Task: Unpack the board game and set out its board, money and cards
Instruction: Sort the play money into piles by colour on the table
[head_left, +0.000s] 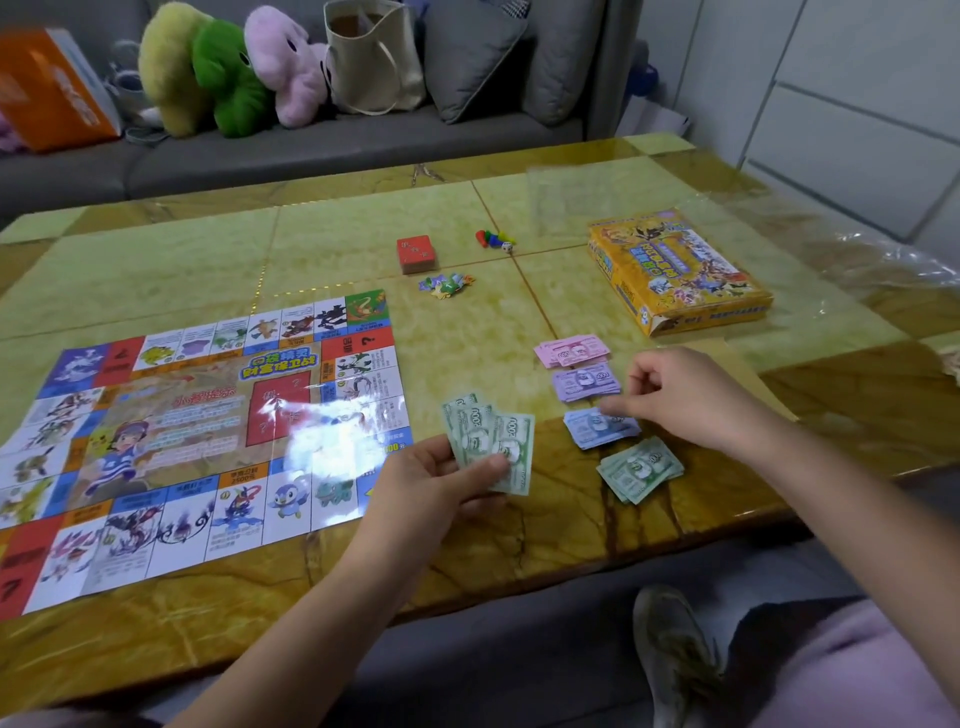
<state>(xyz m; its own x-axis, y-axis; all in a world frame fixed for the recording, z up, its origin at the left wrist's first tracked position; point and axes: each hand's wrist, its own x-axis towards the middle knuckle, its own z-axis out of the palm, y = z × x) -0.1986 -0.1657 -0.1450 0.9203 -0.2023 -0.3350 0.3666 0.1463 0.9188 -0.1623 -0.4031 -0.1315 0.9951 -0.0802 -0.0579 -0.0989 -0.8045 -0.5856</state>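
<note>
Money (587, 382) in four sorted piles on table (363, 249), just right of board (197, 415); fanned green notes (488, 436) pinched in left hand (431, 483); right hand (685, 395) curled over blue pile (597, 428), grip unclear.

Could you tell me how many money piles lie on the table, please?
4, far to near: pink pile, purple pile, blue pile at the right hand, green pile.

Left hand (441, 480) at 6 o'clock, forearm entering from 7; thumb and fingers pinch fanned green notes (491, 436); right hand (691, 400) at 3 o'clock, forearm from 4; fingers curled, tips blurred, grip unclear.
</note>
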